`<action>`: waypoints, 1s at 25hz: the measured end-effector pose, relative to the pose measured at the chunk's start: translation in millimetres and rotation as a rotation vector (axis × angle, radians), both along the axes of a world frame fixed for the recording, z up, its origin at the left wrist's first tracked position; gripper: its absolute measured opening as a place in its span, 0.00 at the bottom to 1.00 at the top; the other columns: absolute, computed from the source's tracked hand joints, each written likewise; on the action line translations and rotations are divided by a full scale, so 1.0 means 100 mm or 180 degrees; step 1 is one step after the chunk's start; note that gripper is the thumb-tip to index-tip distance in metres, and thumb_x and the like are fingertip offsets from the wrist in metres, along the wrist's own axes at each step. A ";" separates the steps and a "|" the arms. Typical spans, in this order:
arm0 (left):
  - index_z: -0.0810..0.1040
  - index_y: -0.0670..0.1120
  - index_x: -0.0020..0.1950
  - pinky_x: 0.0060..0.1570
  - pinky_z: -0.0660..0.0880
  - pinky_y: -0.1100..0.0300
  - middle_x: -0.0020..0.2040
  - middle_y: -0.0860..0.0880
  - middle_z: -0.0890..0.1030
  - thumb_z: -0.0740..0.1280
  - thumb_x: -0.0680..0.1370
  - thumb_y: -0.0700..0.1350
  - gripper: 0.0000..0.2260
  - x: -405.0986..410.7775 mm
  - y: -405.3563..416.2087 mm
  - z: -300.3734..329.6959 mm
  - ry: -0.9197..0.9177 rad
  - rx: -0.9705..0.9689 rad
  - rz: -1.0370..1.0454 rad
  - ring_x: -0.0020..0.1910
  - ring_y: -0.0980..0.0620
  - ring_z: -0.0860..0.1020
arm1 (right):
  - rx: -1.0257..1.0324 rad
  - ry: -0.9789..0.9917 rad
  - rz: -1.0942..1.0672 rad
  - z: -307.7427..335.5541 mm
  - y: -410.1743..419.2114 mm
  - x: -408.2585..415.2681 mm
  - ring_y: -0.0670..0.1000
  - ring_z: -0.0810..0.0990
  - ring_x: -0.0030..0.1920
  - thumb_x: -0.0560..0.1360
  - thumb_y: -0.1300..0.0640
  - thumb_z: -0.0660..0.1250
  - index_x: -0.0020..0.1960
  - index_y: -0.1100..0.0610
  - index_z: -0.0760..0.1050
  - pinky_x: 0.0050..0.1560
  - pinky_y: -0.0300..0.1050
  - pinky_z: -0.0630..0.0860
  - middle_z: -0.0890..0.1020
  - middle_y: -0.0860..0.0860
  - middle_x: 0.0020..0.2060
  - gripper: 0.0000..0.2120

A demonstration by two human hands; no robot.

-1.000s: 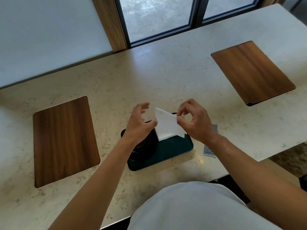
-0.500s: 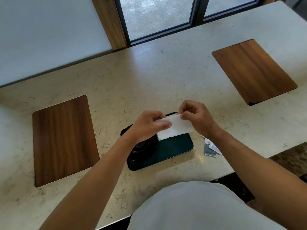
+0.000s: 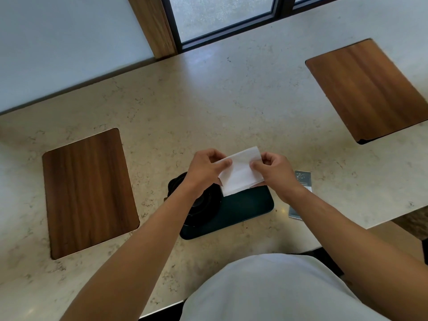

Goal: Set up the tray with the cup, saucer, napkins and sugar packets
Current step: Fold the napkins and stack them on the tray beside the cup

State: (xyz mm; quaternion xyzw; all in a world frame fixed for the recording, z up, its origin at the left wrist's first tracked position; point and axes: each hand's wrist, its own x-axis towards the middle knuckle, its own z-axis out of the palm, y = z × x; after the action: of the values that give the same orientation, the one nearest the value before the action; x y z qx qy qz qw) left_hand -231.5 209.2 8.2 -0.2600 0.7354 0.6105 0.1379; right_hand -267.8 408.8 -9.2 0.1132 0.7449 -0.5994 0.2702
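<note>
A dark green tray (image 3: 250, 208) lies on the stone counter in front of me. On its left half sits a black saucer (image 3: 209, 214) with a black cup (image 3: 200, 201), partly hidden by my left forearm. Both hands hold a white napkin (image 3: 240, 173) flat above the tray's far edge: my left hand (image 3: 203, 169) pinches its left side, my right hand (image 3: 275, 173) its right side. Dark sugar packets (image 3: 302, 179) lie on the counter right of the tray, partly behind my right wrist.
Two wooden placemats lie on the counter, one at the left (image 3: 89, 191) and one at the far right (image 3: 370, 89). A wall and a window frame (image 3: 176, 26) run along the far side. The counter's near edge (image 3: 379, 222) is at the right.
The napkin went from a loose pointed shape held by my right hand alone to a flat rectangle gripped by both hands. My left hand closed on its left edge.
</note>
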 end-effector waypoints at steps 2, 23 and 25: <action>0.82 0.42 0.45 0.30 0.81 0.58 0.42 0.46 0.86 0.75 0.76 0.41 0.04 -0.08 0.01 -0.05 -0.0106 0.0061 0.0004 0.37 0.53 0.85 | 0.0117 -0.0053 -0.0032 -0.07 0.03 -0.06 0.53 0.84 0.50 0.79 0.58 0.70 0.53 0.54 0.80 0.47 0.54 0.85 0.85 0.51 0.49 0.04; 0.82 0.46 0.48 0.43 0.77 0.56 0.43 0.52 0.81 0.69 0.75 0.42 0.04 -0.40 -0.09 -0.45 -0.0445 -0.1796 -0.1661 0.44 0.50 0.80 | 0.1543 0.0105 0.0550 -0.53 0.06 -0.19 0.42 0.80 0.42 0.77 0.51 0.71 0.51 0.53 0.83 0.42 0.39 0.75 0.82 0.43 0.41 0.07; 0.81 0.47 0.48 0.43 0.77 0.54 0.42 0.52 0.82 0.68 0.75 0.44 0.04 -0.39 -0.08 -0.44 -0.0456 -0.1873 -0.1784 0.43 0.49 0.80 | 0.1643 0.0181 0.0636 -0.52 0.05 -0.20 0.40 0.78 0.41 0.76 0.51 0.71 0.50 0.53 0.83 0.41 0.38 0.73 0.81 0.43 0.40 0.07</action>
State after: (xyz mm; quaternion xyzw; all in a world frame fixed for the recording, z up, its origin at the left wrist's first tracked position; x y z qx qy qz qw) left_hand -270.7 200.8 -35.8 -0.1199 0.9094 0.2933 0.2694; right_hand -287.5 413.3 -61.6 0.0875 0.8877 -0.3630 0.2692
